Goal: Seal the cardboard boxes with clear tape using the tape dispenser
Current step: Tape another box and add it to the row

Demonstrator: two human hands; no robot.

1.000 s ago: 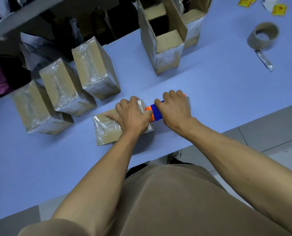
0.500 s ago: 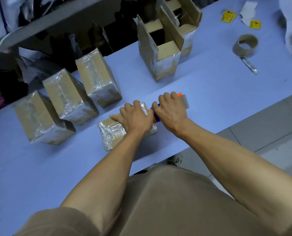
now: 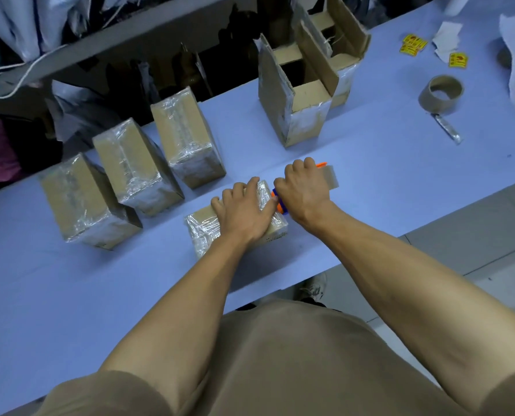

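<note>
Left hand (image 3: 244,214) presses flat on the box (image 3: 238,229). Right hand (image 3: 302,193), at 3 o'clock, grips the tape dispenser (image 3: 280,205), now pulled tighter against the box edge. Strip's probably nearly done.

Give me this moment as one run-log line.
left hand: presses box flat | right hand: grips tape dispenser at box's right end | sealed boxes: three | open boxes: two

Matt cardboard box (image 3: 203,219) under glossy, wrinkled clear tape; table (image 3: 70,295) smooth, matt blue.
</note>
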